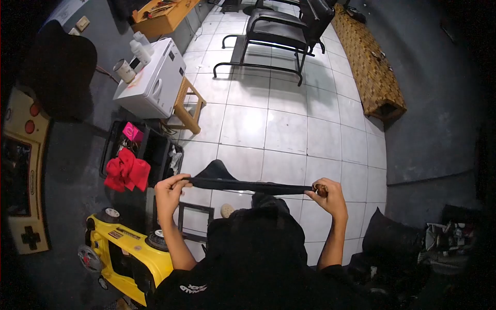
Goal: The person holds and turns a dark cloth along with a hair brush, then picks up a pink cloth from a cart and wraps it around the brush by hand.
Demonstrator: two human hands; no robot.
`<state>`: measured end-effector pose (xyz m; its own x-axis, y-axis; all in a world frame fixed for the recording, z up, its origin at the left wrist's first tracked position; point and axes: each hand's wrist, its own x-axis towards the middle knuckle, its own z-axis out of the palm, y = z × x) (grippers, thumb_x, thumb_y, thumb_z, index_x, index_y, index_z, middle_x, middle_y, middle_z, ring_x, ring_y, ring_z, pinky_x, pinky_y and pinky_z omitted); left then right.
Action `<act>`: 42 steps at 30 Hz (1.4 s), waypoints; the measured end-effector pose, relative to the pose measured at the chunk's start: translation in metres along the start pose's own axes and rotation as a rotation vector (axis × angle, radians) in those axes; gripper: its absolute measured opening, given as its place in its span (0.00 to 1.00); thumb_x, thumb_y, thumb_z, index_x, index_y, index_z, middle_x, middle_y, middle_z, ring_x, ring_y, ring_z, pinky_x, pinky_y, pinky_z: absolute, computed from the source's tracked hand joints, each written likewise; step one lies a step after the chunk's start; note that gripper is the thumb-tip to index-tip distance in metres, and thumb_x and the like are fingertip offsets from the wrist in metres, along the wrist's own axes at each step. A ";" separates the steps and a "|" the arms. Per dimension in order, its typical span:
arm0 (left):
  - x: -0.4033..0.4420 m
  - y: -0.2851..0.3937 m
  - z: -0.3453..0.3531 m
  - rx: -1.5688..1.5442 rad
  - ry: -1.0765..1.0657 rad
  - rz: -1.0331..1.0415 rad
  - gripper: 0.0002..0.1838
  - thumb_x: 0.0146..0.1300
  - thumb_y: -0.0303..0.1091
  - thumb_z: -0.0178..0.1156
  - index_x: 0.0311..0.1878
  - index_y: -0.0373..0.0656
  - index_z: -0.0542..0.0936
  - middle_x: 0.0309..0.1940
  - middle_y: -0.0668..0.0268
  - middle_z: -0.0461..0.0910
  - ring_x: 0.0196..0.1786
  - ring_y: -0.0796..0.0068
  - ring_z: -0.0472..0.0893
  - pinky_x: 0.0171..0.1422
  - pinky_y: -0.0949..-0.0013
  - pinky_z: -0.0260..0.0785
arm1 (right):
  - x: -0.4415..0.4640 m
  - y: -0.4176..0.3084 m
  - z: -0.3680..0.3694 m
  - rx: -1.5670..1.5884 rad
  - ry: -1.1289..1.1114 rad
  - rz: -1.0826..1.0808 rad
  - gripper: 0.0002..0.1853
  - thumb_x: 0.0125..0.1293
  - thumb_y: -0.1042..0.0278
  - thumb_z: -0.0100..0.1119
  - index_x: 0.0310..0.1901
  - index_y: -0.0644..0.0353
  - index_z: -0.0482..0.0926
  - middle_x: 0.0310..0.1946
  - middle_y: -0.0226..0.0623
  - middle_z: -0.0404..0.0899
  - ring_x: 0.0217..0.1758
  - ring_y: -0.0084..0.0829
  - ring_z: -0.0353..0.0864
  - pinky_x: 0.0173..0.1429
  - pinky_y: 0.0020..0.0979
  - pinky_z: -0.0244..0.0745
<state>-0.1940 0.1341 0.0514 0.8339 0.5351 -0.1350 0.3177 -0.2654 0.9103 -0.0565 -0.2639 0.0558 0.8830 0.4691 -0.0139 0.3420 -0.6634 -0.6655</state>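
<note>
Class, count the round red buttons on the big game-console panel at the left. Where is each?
2. The upper red button and the lower red button sit above the dark screen. The panel reaches the picture's edge; more may be hidden.

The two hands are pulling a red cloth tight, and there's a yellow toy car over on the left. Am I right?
Almost! In the head view, the cloth between the left hand and the right hand is black, not red. The rest is right: both hands are pulling it tight, and the yellow toy car is over on the left.
</note>
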 end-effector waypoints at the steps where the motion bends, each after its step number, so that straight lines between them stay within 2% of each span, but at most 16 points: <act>1: -0.003 -0.005 -0.004 0.014 -0.030 -0.018 0.09 0.55 0.24 0.57 0.39 0.36 0.83 0.24 0.61 0.83 0.19 0.88 0.72 0.22 0.82 0.59 | 0.000 -0.001 -0.002 -0.006 -0.006 -0.011 0.13 0.45 0.69 0.72 0.27 0.64 0.76 0.22 0.40 0.75 0.23 0.38 0.74 0.29 0.33 0.68; 4: -0.002 -0.008 -0.001 0.046 -0.099 -0.017 0.09 0.55 0.24 0.57 0.39 0.37 0.83 0.23 0.63 0.83 0.16 0.90 0.67 0.20 0.82 0.56 | 0.008 0.007 0.004 0.003 0.120 -0.063 0.11 0.48 0.71 0.69 0.29 0.63 0.76 0.23 0.41 0.75 0.26 0.42 0.75 0.31 0.35 0.69; 5: 0.001 -0.007 0.003 0.088 -0.122 -0.040 0.09 0.56 0.25 0.57 0.39 0.36 0.83 0.22 0.63 0.83 0.17 0.89 0.70 0.20 0.82 0.58 | 0.012 0.013 0.010 0.010 0.185 -0.084 0.10 0.49 0.72 0.68 0.31 0.62 0.76 0.23 0.41 0.75 0.26 0.43 0.75 0.32 0.36 0.69; 8: 0.024 -0.024 0.024 0.067 -0.122 0.035 0.09 0.57 0.26 0.58 0.40 0.36 0.82 0.22 0.63 0.83 0.18 0.87 0.73 0.21 0.81 0.60 | 0.039 0.012 0.027 -0.166 0.370 0.196 0.09 0.53 0.74 0.64 0.36 0.61 0.76 0.27 0.43 0.75 0.30 0.47 0.75 0.35 0.39 0.70; 11: 0.050 -0.017 0.043 0.090 -0.022 0.148 0.08 0.58 0.26 0.56 0.39 0.35 0.80 0.23 0.61 0.83 0.22 0.82 0.78 0.26 0.79 0.66 | 0.068 0.018 0.037 -0.111 0.446 0.110 0.09 0.55 0.75 0.61 0.39 0.60 0.75 0.31 0.46 0.75 0.33 0.50 0.75 0.38 0.41 0.70; 14: 0.049 0.024 0.040 0.086 0.071 0.247 0.07 0.59 0.22 0.53 0.39 0.35 0.79 0.24 0.59 0.82 0.26 0.79 0.80 0.31 0.77 0.69 | 0.078 0.013 0.029 0.150 0.567 -0.030 0.10 0.57 0.81 0.55 0.42 0.62 0.76 0.32 0.41 0.76 0.28 0.32 0.77 0.34 0.31 0.71; 15: 0.043 0.039 0.034 0.064 0.121 0.340 0.08 0.59 0.20 0.53 0.40 0.34 0.79 0.29 0.58 0.83 0.28 0.78 0.80 0.34 0.76 0.71 | 0.069 -0.022 0.009 0.265 0.477 0.134 0.11 0.59 0.85 0.50 0.42 0.64 0.76 0.32 0.36 0.77 0.24 0.20 0.73 0.30 0.23 0.71; 19: 0.018 0.050 0.012 0.070 0.300 0.637 0.13 0.54 0.12 0.52 0.41 0.34 0.79 0.42 0.55 0.81 0.47 0.67 0.81 0.51 0.70 0.71 | 0.047 -0.039 0.006 0.460 0.721 -0.164 0.20 0.55 0.93 0.44 0.49 0.71 0.75 0.41 0.41 0.81 0.24 0.18 0.74 0.32 0.20 0.75; 20: 0.014 0.034 0.018 0.059 0.375 0.620 0.13 0.54 0.13 0.52 0.40 0.35 0.80 0.44 0.56 0.81 0.47 0.65 0.81 0.51 0.69 0.71 | 0.043 -0.034 0.012 0.353 0.664 -0.202 0.22 0.51 0.93 0.45 0.48 0.67 0.77 0.42 0.41 0.81 0.25 0.24 0.79 0.34 0.24 0.76; 22: 0.006 0.005 0.026 0.240 0.213 0.532 0.13 0.54 0.14 0.52 0.39 0.36 0.81 0.43 0.55 0.82 0.45 0.67 0.82 0.49 0.69 0.72 | 0.037 0.000 0.037 -0.055 0.457 -0.324 0.22 0.49 0.91 0.48 0.45 0.63 0.79 0.40 0.43 0.82 0.29 0.33 0.83 0.34 0.28 0.76; 24: 0.002 -0.064 0.031 0.327 0.004 0.310 0.12 0.55 0.16 0.51 0.39 0.36 0.81 0.37 0.53 0.82 0.39 0.68 0.84 0.44 0.70 0.73 | 0.027 0.030 0.059 -0.112 -0.010 0.081 0.19 0.49 0.89 0.50 0.42 0.62 0.80 0.34 0.44 0.82 0.31 0.38 0.83 0.34 0.30 0.76; 28: -0.014 -0.089 0.036 0.247 -0.030 0.093 0.10 0.55 0.18 0.52 0.38 0.35 0.81 0.27 0.54 0.82 0.32 0.69 0.84 0.37 0.72 0.73 | 0.013 0.042 0.086 0.283 0.023 0.372 0.10 0.55 0.84 0.53 0.39 0.64 0.79 0.25 0.44 0.81 0.30 0.33 0.84 0.36 0.28 0.76; 33: 0.002 -0.080 0.045 0.191 0.068 0.006 0.09 0.57 0.19 0.52 0.38 0.35 0.81 0.24 0.58 0.81 0.29 0.72 0.82 0.36 0.74 0.71 | 0.034 0.044 0.102 0.361 0.208 0.309 0.07 0.61 0.80 0.52 0.39 0.67 0.79 0.26 0.39 0.81 0.31 0.25 0.82 0.38 0.24 0.75; 36: 0.013 -0.036 0.047 0.115 0.283 0.222 0.09 0.58 0.18 0.52 0.39 0.34 0.80 0.30 0.56 0.82 0.34 0.71 0.81 0.41 0.73 0.71 | 0.047 0.007 0.076 0.400 0.448 0.186 0.10 0.61 0.83 0.50 0.43 0.68 0.79 0.37 0.41 0.82 0.40 0.25 0.81 0.45 0.24 0.74; 39: 0.007 0.015 0.046 0.090 0.543 0.456 0.09 0.57 0.15 0.53 0.40 0.33 0.79 0.41 0.57 0.80 0.45 0.66 0.80 0.50 0.69 0.70 | 0.051 -0.042 0.041 0.572 0.710 -0.085 0.15 0.59 0.89 0.43 0.47 0.74 0.76 0.48 0.48 0.77 0.53 0.34 0.76 0.60 0.30 0.68; 42: -0.002 0.014 0.054 0.080 0.645 0.619 0.10 0.56 0.15 0.55 0.40 0.34 0.79 0.42 0.57 0.80 0.47 0.63 0.79 0.53 0.67 0.70 | 0.040 -0.039 0.042 0.488 0.739 -0.099 0.17 0.57 0.89 0.44 0.47 0.69 0.77 0.48 0.46 0.79 0.50 0.36 0.79 0.53 0.31 0.74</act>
<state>-0.1664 0.0861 0.0428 0.4588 0.6172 0.6392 -0.0542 -0.6986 0.7135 -0.0483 -0.1947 0.0495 0.8960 -0.0963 0.4334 0.4020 -0.2384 -0.8841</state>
